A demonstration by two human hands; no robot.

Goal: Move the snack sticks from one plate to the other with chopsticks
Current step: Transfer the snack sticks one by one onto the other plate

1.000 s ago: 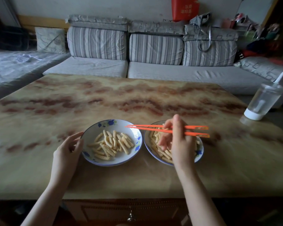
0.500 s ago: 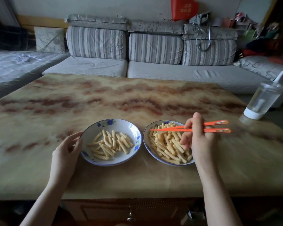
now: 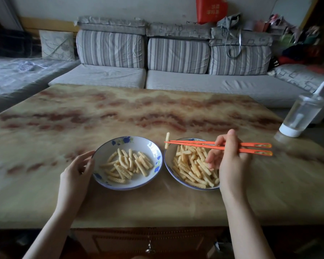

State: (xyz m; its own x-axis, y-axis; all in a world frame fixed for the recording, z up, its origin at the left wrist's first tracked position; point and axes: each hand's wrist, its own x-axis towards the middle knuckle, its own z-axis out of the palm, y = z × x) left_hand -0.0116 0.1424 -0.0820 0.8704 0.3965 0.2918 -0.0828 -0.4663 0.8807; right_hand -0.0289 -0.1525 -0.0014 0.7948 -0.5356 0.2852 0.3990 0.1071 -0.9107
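Note:
Two white plates with blue flowers stand side by side on the marbled table. The left plate [image 3: 150,144] holds a thin layer of ridged yellow snack sticks [image 3: 127,166]. The right plate [image 3: 167,161] holds a fuller heap [image 3: 193,168]. My right hand [image 3: 230,157] grips orange chopsticks [image 3: 198,143], which point left. Their tips pinch one snack stick [image 3: 167,140], held upright above the gap between the plates. My left hand [image 3: 77,169] rests with fingers spread against the left plate's outer rim.
A clear plastic tumbler [image 3: 300,116] with a white base stands at the table's right edge. A grey striped sofa [image 3: 176,79] runs behind the table [image 3: 157,113]. A drawer knob [image 3: 149,249] shows under the near edge.
My right hand moved right over the right plate, then brought the chopsticks back left with one snack stick pinched in their tips. My left hand stayed at the left plate.

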